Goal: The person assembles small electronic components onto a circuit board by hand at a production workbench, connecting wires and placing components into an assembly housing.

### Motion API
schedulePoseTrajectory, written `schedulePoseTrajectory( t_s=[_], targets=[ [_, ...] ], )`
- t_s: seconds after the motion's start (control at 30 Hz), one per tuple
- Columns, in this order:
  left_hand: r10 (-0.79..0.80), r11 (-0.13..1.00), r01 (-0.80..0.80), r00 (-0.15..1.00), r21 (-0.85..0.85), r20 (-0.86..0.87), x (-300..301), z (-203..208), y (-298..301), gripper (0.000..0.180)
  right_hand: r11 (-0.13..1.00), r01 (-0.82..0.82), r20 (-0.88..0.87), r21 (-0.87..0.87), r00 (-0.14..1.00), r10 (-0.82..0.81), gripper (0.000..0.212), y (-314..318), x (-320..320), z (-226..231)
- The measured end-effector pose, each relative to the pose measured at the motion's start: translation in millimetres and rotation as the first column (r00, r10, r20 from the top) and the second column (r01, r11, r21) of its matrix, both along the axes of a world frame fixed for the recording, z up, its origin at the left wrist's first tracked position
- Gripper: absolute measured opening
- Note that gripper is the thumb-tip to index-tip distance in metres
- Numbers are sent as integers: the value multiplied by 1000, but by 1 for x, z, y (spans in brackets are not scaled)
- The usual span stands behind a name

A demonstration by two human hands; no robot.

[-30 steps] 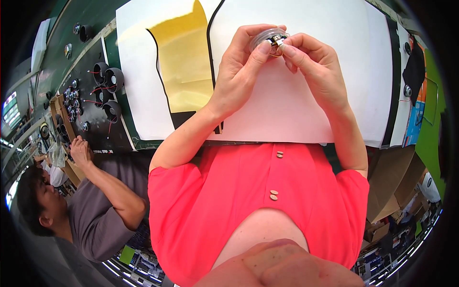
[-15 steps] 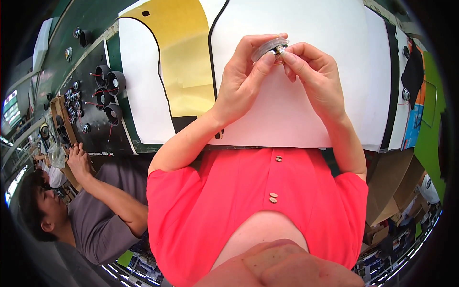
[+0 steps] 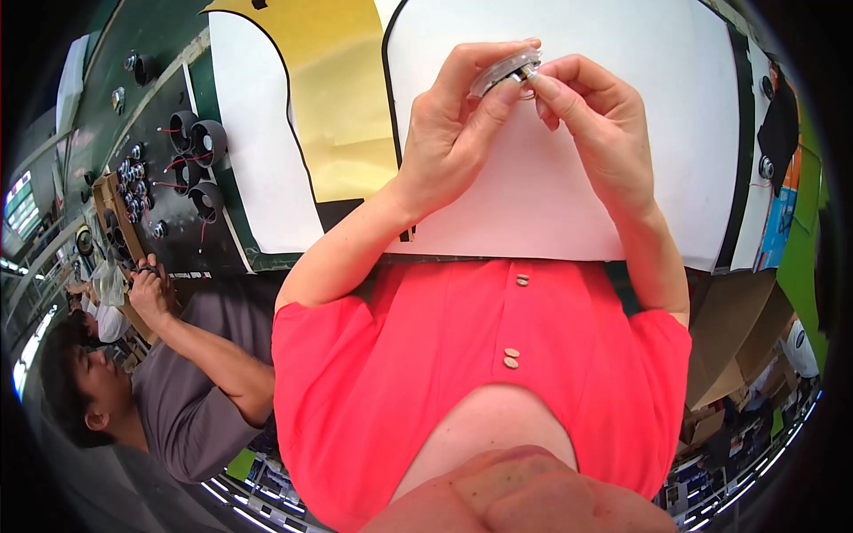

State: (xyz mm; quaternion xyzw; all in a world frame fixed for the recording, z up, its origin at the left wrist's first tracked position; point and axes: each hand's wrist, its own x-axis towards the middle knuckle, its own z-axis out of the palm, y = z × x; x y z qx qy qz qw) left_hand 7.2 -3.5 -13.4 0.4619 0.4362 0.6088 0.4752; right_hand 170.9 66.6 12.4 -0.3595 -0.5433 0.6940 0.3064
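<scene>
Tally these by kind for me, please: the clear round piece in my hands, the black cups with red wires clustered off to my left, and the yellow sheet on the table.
Clear round piece: 1
Black cups with red wires: 4
Yellow sheet: 1
Total: 6

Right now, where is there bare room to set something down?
The white sheet is bare between the forearms, and between the right hand and black strip. Left of the yellow paper, dark cups and small speakers crowd together.
</scene>
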Motion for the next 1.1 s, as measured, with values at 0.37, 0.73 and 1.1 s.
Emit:
schedulePoseTrajectory(
  t_s=[0.37,0.73,1.1],
  targets=[
    [-59,978,124,935,-167,351,-4,8,4,38,951,94,110,293,985,-131,20,-1,-2,-7],
    [-52,998,43,973,-45,-225,-22,10,2,41,978,-30,1,208,1000,30,20,11,4,0],
    [114,981,-120,992,-151,-52,-7,12,-2,32,976,44,9,212,999,-47,21,-4,-9,0]
  ],
)
